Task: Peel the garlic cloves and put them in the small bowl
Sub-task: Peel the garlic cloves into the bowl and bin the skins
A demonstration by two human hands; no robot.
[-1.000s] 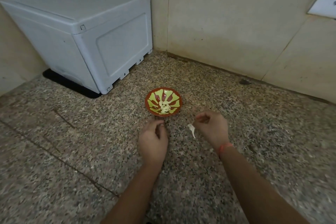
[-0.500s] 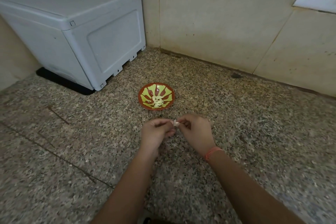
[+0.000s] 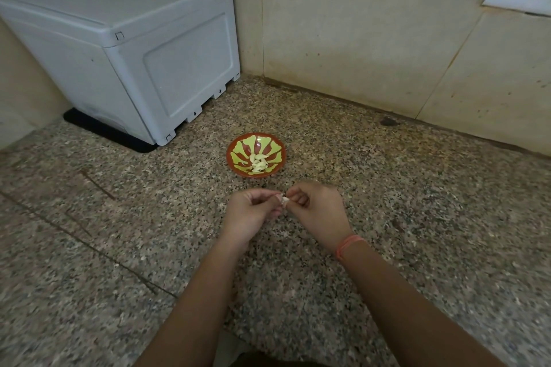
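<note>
One clove (image 3: pixel 284 202), pinched by left grip (image 3: pixel 253 214) and right grip (image 3: pixel 320 211) near the bowl (image 3: pixel 230 152); tug too hard and it could skitter across the desk (image 3: pixel 417 217).

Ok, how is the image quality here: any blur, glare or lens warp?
Head view: light soft and even, no glare; wide-angle warp tilts the white box and wall seams; counter smears toward the lower right corner; the garlic clove pinched between left hand and right hand is small and soft.

Head view, angled down, close.
</note>
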